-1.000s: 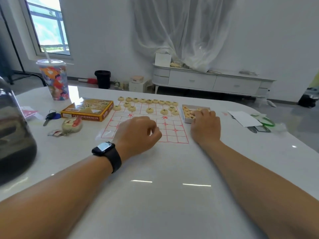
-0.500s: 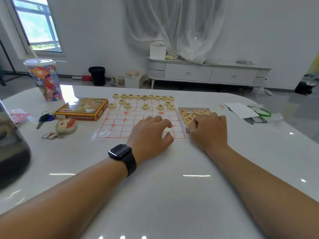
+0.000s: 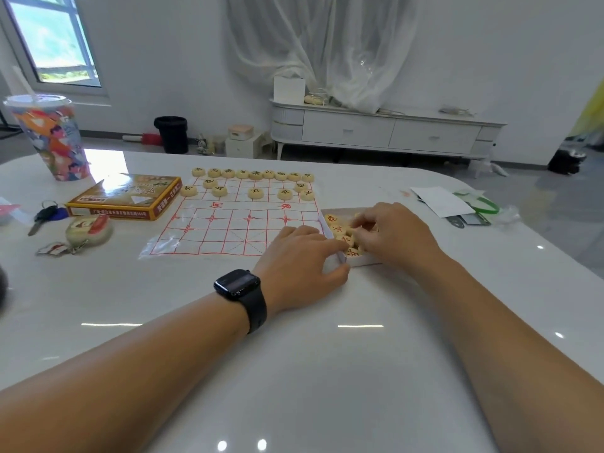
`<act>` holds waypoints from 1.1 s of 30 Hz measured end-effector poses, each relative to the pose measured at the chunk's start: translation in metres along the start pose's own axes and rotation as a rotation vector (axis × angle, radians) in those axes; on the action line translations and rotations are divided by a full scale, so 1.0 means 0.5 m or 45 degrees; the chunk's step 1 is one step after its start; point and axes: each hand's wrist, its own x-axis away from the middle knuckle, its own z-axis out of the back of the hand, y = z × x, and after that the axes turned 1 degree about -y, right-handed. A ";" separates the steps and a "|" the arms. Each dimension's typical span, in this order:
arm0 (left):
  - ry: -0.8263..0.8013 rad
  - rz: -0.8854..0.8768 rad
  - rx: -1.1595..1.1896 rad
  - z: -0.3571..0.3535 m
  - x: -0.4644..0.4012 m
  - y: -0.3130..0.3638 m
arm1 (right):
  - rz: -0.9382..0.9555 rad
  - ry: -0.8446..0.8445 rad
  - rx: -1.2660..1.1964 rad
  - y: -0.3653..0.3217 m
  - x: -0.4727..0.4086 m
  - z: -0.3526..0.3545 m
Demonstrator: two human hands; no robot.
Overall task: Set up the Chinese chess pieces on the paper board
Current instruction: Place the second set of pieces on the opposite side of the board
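Here the paper board [image 3: 228,223] lies flat on the white table [image 3: 294,371], its red grid facing up. Black-lettered pieces fill its far side: nine in the back row [image 3: 256,174], two cannons on the next line [image 3: 209,183], and five soldiers in front of them [image 3: 255,193], sixteen in all. The near half of the board carries no pieces.

Just beside the board's right edge sits a small open tray [image 3: 366,261] holding the red-lettered pieces [image 3: 336,228]; about five show plainly (the rest are hidden under the fingers, so the count is unsure). The right hand [image 3: 394,235] is curled down into the tray, its fingers bent over the pieces; whether it actually pinches one I cannot tell. The left hand [image 3: 302,266] holds the tray's near left corner, thumb against the front wall and fingers bent over the rim. One black smartwatch [image 3: 240,286] sits on the left wrist.

Left of the board lie one yellow box lid [image 3: 125,197], one set of keys [image 3: 45,214], one round red-and-cream item [image 3: 90,227] and one tall colourful cup [image 3: 49,135]. To the right there is one white paper [image 3: 441,201] near some green-edged bits
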 end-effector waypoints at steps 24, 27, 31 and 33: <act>0.078 0.301 0.027 0.087 0.093 -0.161 | -0.059 0.054 0.255 -0.110 -0.035 0.025; 0.061 0.303 0.010 0.089 0.100 -0.160 | 0.062 -0.030 0.227 -0.190 -0.062 -0.003; 0.023 0.297 0.037 0.101 0.124 -0.188 | 0.085 0.109 0.207 -0.174 -0.043 -0.030; 0.000 0.318 0.124 0.107 0.134 -0.211 | 0.161 0.056 0.235 -0.141 -0.031 -0.026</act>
